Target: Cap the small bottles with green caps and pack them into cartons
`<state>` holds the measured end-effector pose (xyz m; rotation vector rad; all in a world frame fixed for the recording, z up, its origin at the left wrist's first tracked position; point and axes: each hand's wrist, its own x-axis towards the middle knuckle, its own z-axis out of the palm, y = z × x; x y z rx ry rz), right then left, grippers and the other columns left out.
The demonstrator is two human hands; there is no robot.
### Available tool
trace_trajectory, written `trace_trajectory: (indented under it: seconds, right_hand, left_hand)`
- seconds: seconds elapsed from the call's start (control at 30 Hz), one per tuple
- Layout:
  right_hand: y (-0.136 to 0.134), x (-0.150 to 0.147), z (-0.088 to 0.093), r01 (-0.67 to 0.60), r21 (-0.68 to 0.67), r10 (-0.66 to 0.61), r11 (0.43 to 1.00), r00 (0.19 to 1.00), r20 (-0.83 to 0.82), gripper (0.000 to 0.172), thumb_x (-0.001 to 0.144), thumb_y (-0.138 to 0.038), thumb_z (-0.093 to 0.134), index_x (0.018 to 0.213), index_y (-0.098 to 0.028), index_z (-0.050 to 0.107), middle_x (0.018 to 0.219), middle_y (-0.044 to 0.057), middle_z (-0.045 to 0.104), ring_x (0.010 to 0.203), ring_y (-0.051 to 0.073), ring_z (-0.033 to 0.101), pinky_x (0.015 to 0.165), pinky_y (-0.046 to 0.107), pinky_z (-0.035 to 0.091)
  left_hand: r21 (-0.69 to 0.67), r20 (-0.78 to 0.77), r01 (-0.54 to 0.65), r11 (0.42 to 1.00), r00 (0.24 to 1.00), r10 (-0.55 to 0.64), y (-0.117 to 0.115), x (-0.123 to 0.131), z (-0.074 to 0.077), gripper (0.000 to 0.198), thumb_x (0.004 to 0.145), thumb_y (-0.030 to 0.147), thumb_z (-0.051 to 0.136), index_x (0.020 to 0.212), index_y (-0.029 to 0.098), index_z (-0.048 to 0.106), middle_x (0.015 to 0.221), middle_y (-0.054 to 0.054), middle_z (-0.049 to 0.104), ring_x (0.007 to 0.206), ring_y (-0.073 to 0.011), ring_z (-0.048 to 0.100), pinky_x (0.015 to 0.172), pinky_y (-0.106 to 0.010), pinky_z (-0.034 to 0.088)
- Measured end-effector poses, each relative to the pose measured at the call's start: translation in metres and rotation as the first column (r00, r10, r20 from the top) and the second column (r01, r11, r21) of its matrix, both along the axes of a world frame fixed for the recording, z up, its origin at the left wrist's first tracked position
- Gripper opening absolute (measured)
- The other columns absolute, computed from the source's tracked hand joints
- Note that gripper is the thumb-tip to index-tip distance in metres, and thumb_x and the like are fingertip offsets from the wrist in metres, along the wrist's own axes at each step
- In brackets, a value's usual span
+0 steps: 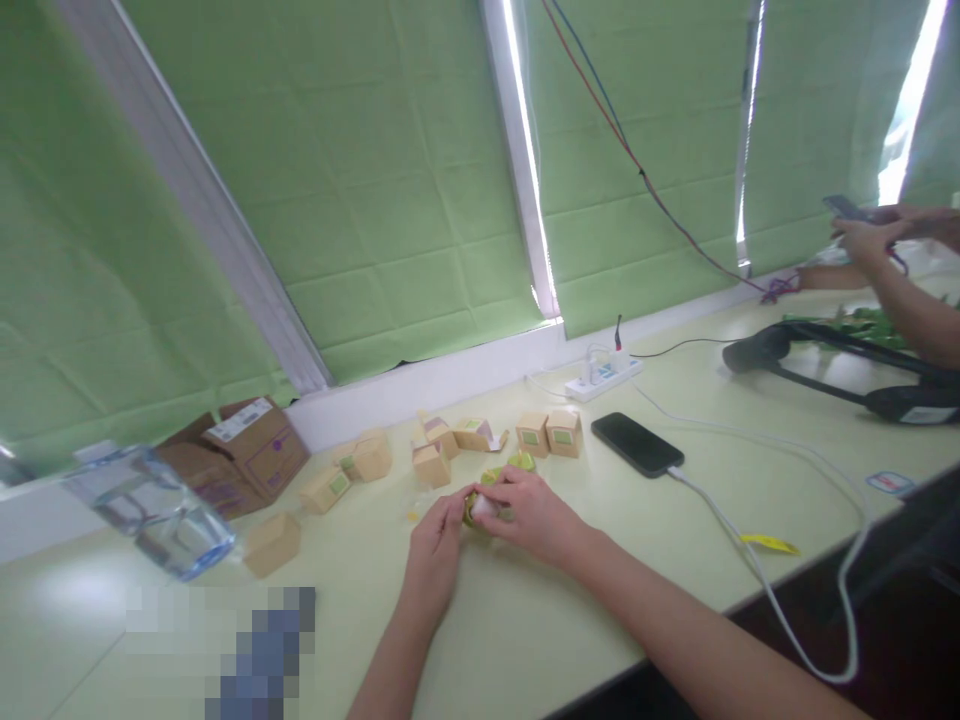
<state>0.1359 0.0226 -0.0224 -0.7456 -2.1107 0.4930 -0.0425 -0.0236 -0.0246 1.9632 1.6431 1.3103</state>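
My left hand and my right hand meet over the middle of the table, fingers closed round a small green-and-white item. Its white part shows between the fingertips; its exact kind is hard to make out. Just beyond my right hand lies a shiny green piece, partly covered by the fingers. Several small tan cardboard boxes stand behind my hands, among them an upright box and an opened box with its flap out. Two more boxes with green labels stand side by side, the right one touching its neighbour.
A clear water bottle and a brown carton are at the left. To the right lie a phone on a white cable, a power strip and a black headset-like frame. Another person's hands hold a phone at far right.
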Motion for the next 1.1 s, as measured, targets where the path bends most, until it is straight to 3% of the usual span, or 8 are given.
trace_trajectory:
  seconds: [0.1, 0.2, 0.33, 0.47, 0.67, 0.77, 0.9, 1.1]
  right_hand:
    - [0.004, 0.0, -0.002, -0.03, -0.148, 0.007, 0.989, 0.988, -0.154, 0.034, 0.091, -0.041, 0.06, 0.116, -0.021, 0.069, 0.095, 0.007, 0.07, 0.087, 0.019, 0.064, 0.081, 0.031, 0.052]
    - [0.007, -0.001, -0.005, -0.079, -0.262, 0.011, 0.962, 0.969, -0.248, 0.038, 0.091, -0.045, 0.059, 0.117, -0.019, 0.068, 0.094, 0.006, 0.073, 0.086, 0.02, 0.068, 0.08, 0.032, 0.054]
    - [0.007, -0.002, -0.007, -0.146, -0.275, 0.074, 0.95, 0.964, -0.255, 0.034, 0.091, -0.045, 0.057, 0.11, -0.02, 0.071, 0.094, 0.005, 0.075, 0.086, 0.02, 0.07, 0.082, 0.032, 0.054]
    - [0.005, -0.004, -0.011, -0.171, -0.335, 0.1, 0.927, 0.971, -0.218, 0.044, 0.09, -0.049, 0.059, 0.123, -0.02, 0.064, 0.1, 0.007, 0.074, 0.086, 0.02, 0.07, 0.079, 0.032, 0.054]
    - [0.005, -0.003, -0.016, -0.121, -0.348, 0.078, 0.93, 0.988, -0.134, 0.042, 0.098, -0.047, 0.044, 0.124, -0.018, 0.061, 0.082, 0.005, 0.072, 0.071, 0.017, 0.067, 0.069, 0.029, 0.051]
    - [0.005, -0.004, -0.017, -0.116, -0.321, 0.093, 0.94, 0.992, -0.089, 0.035, 0.097, -0.04, 0.048, 0.12, -0.019, 0.063, 0.077, 0.004, 0.07, 0.069, 0.016, 0.065, 0.066, 0.027, 0.049]
    - [0.006, -0.005, -0.017, -0.116, -0.311, 0.099, 0.943, 0.993, -0.071, 0.03, 0.095, -0.034, 0.049, 0.118, -0.019, 0.064, 0.077, 0.003, 0.071, 0.069, 0.016, 0.065, 0.066, 0.026, 0.049]
    - [0.007, -0.006, -0.019, -0.107, -0.299, 0.091, 0.948, 0.994, -0.065, 0.033, 0.089, -0.027, 0.057, 0.119, -0.017, 0.065, 0.091, 0.006, 0.074, 0.077, 0.017, 0.068, 0.074, 0.028, 0.052]
  left_hand:
    - [0.012, 0.029, 0.001, 1.0, 1.0, -0.001, -0.001, 0.002, 0.001, 0.038, 0.092, 0.045, 0.051, 0.115, 0.02, 0.068, 0.115, -0.009, 0.071, 0.107, -0.0231, 0.065, 0.094, -0.038, 0.05]
    - [0.052, -0.071, 0.001, 0.999, 0.997, 0.003, -0.003, 0.006, 0.0, 0.043, 0.081, 0.039, 0.067, 0.12, 0.021, 0.064, 0.114, -0.009, 0.069, 0.099, -0.0226, 0.065, 0.083, -0.035, 0.052]
    - [0.111, -0.181, -0.019, 0.994, 0.983, 0.039, -0.005, 0.008, -0.003, 0.038, 0.083, 0.032, 0.066, 0.119, 0.023, 0.062, 0.111, -0.008, 0.069, 0.095, -0.0209, 0.063, 0.079, -0.033, 0.051]
    - [0.165, -0.215, -0.067, 0.984, 0.971, 0.102, -0.006, 0.004, -0.003, 0.037, 0.082, 0.031, 0.067, 0.118, 0.023, 0.062, 0.104, -0.006, 0.069, 0.09, -0.0199, 0.063, 0.077, -0.033, 0.051]
    - [0.316, -0.01, -0.368, 0.875, 0.92, 0.391, 0.001, -0.02, -0.001, 0.047, 0.08, 0.049, 0.067, 0.117, 0.02, 0.062, 0.102, -0.009, 0.065, 0.093, -0.0241, 0.063, 0.077, -0.036, 0.052]
    - [0.225, 0.204, -0.482, 0.847, 0.873, 0.443, 0.008, -0.037, -0.002, 0.053, 0.078, 0.057, 0.066, 0.115, 0.019, 0.063, 0.112, -0.01, 0.066, 0.103, -0.0259, 0.063, 0.081, -0.036, 0.053]
    - [-0.003, 0.442, -0.349, 0.937, 0.84, 0.315, 0.017, -0.051, -0.004, 0.055, 0.079, 0.064, 0.06, 0.11, 0.018, 0.063, 0.1, -0.008, 0.072, 0.087, -0.0197, 0.068, 0.074, -0.029, 0.053]
    - [-0.125, 0.472, -0.294, 0.948, 0.822, 0.318, 0.014, -0.043, -0.007, 0.055, 0.076, 0.065, 0.063, 0.105, 0.018, 0.06, 0.102, -0.009, 0.071, 0.086, -0.0212, 0.071, 0.063, -0.027, 0.055]
